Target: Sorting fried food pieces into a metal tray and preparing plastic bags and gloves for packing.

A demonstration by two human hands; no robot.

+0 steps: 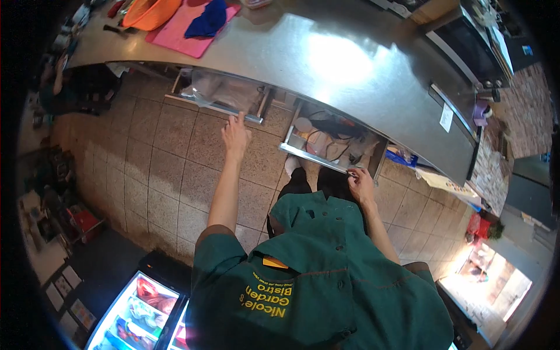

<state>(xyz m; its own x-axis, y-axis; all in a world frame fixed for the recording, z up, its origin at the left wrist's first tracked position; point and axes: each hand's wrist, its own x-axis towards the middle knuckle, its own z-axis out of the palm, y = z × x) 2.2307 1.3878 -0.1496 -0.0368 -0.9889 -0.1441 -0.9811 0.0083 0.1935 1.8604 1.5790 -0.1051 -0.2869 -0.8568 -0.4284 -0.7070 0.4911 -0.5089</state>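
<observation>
Two drawers stand pulled out below the steel counter. My left hand (pixel 236 133) is at the front rail of the left drawer (pixel 218 107), its index finger extended towards it; whether it touches cannot be told. Clear plastic bags (pixel 232 94) lie in that drawer and bulge over its front. My right hand (pixel 361 184) has its fingers curled over the front edge of the right drawer (pixel 313 158), near its right corner. Inside that drawer are dark cables (pixel 337 148), a pale round item (pixel 302 124) and crumpled plastic.
The steel counter (pixel 280 57) bears a pink cutting board (pixel 175 39) with a blue cloth (pixel 208 19) and an orange basket (pixel 148 13). At right is a microwave oven (pixel 468 39). Behind me stands a lit glass-topped fridge (pixel 140 306). Another person (pixel 65 96) is at far left.
</observation>
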